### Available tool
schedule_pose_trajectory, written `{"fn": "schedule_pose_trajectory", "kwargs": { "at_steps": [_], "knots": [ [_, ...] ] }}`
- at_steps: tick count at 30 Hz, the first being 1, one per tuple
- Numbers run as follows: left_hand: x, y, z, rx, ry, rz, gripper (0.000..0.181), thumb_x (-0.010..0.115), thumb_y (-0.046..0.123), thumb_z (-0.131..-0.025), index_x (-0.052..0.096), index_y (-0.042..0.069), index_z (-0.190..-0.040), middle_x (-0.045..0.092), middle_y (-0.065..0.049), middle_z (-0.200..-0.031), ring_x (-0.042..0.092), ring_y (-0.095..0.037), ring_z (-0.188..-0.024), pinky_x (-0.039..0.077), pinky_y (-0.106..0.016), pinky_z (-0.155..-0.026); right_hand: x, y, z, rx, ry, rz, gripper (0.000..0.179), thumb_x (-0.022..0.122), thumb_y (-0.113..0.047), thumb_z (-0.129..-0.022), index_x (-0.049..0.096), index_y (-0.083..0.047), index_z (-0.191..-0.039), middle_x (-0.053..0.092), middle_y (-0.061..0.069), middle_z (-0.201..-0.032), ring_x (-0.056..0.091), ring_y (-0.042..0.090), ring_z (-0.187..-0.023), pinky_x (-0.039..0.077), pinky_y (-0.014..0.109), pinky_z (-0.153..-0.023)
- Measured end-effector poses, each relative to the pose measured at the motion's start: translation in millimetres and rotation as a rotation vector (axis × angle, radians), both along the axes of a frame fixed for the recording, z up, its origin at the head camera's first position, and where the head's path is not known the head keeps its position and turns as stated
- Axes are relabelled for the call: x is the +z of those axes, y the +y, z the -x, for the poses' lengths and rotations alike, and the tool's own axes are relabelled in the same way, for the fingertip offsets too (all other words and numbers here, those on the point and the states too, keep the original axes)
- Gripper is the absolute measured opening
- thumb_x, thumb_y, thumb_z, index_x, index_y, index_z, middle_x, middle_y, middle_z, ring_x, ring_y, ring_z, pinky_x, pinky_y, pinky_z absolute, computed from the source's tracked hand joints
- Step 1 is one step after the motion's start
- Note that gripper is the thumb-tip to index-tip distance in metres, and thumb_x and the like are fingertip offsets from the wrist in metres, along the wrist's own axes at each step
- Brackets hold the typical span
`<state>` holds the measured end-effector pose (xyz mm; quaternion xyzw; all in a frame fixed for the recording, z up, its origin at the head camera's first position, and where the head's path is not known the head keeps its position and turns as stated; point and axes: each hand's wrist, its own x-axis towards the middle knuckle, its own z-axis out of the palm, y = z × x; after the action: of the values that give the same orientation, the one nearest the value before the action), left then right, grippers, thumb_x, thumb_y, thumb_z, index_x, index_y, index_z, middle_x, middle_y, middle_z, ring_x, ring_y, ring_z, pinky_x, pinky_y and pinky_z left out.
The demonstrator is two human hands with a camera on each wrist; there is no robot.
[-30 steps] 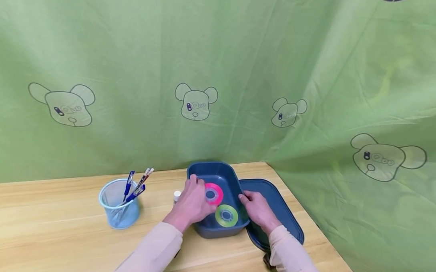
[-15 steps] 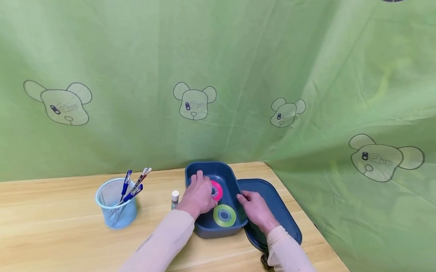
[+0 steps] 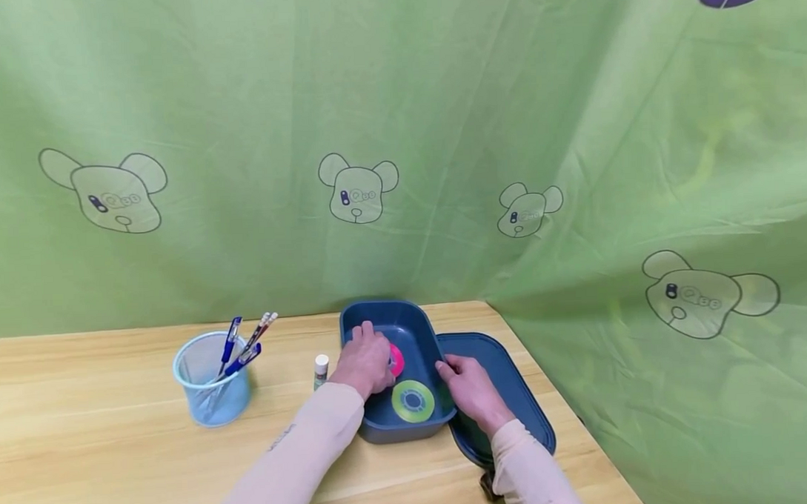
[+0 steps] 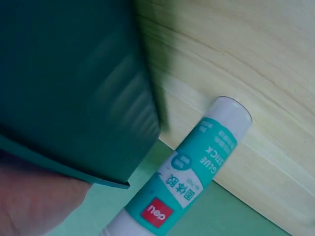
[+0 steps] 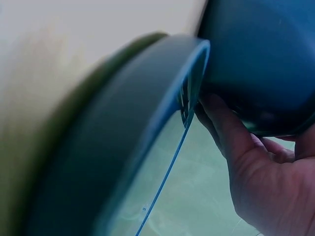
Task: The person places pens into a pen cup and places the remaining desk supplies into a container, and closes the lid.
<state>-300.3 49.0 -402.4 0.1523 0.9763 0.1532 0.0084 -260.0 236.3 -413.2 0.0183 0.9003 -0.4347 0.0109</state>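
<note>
A dark blue box (image 3: 416, 340) sits uncovered on the table. Inside it, my left hand (image 3: 366, 361) grips a pink roll of tape (image 3: 397, 360) near the left wall; the hand covers much of the roll. A yellow-green roll of tape (image 3: 412, 401) lies in the box's near end. My right hand (image 3: 471, 387) holds the box's right rim, its thumb over the edge; in the right wrist view its fingers (image 5: 231, 128) reach along the outer wall. Left of the box a white-capped glue stick (image 4: 187, 172) stands upright, partly behind the left forearm in the head view.
The box's dark blue lid (image 3: 509, 397) lies to its right, partly beneath the right forearm. A light blue mesh pen cup (image 3: 215, 399) with pens and pencils stands further left. A green curtain (image 3: 257, 272) hangs behind the wooden table (image 3: 103, 440).
My left hand has shifted slightly within the box, and less of the pink roll shows now. More of the glue stick is visible. The right hand keeps its hold on the rim.
</note>
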Motion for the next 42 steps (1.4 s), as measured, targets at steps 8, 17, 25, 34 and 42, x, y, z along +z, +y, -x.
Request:
{"fn": "schedule_pose_trajectory", "kwargs": {
  "at_steps": [8, 17, 25, 34, 42],
  "knots": [
    [-0.1, -2.0, -0.7, -0.035, 0.007, 0.064, 0.049, 0.081, 0.028, -0.08, 0.063, -0.003, -0.114, 0.046, -0.018, -0.113, 0.045, -0.032, -0.106, 0.053, -0.04, -0.09, -0.3, 0, 0.4, 0.006, 0.008, -0.004, 0.033, 0.05, -0.018, -0.104, 0.062, 0.002, -0.127, 0.063, 0.016, -0.121, 0.056, 0.029, -0.114, 0.045, 0.053, -0.101],
    [4.7, -8.2, -2.0, -0.093, -0.001, -0.102, 0.054, 0.077, 0.019, -0.082, 0.058, -0.003, -0.128, 0.045, -0.017, -0.125, 0.046, -0.032, -0.115, 0.051, -0.039, -0.095, -0.3, 0, -0.7, -0.001, 0.003, -0.008, 0.038, 0.05, -0.018, -0.104, 0.057, 0.004, -0.134, 0.06, 0.019, -0.129, 0.054, 0.033, -0.12, 0.043, 0.054, -0.104],
    [13.0, -8.6, -7.5, -0.072, -0.002, -0.193, 0.058, 0.074, 0.022, -0.086, 0.055, -0.002, -0.134, 0.048, -0.017, -0.132, 0.048, -0.033, -0.12, 0.046, -0.044, -0.103, -0.8, 1, -0.3, 0.001, 0.0, -0.013, 0.039, 0.05, -0.018, -0.104, 0.055, 0.005, -0.135, 0.058, 0.021, -0.131, 0.052, 0.035, -0.122, 0.042, 0.055, -0.104],
    [29.8, -17.7, -27.9, -0.001, -0.007, -0.462, 0.058, 0.07, 0.03, -0.093, 0.051, 0.002, -0.14, 0.05, -0.015, -0.141, 0.048, -0.031, -0.128, 0.044, -0.046, -0.105, -4.9, -2, 1.3, -0.005, -0.019, -0.005, 0.04, 0.05, -0.02, -0.104, 0.054, 0.004, -0.136, 0.059, 0.019, -0.13, 0.054, 0.033, -0.12, 0.043, 0.054, -0.103],
    [41.8, -30.6, -50.1, 0.0, 0.233, -0.742, 0.043, 0.071, 0.023, -0.093, 0.062, 0.004, -0.13, 0.062, -0.009, -0.128, 0.059, -0.024, -0.117, 0.049, -0.037, -0.1, -2.9, 1, 1.7, -0.008, 0.007, -0.005, 0.035, 0.05, -0.019, -0.104, 0.06, 0.003, -0.129, 0.062, 0.018, -0.124, 0.056, 0.031, -0.116, 0.045, 0.052, -0.101]
  ]
}}
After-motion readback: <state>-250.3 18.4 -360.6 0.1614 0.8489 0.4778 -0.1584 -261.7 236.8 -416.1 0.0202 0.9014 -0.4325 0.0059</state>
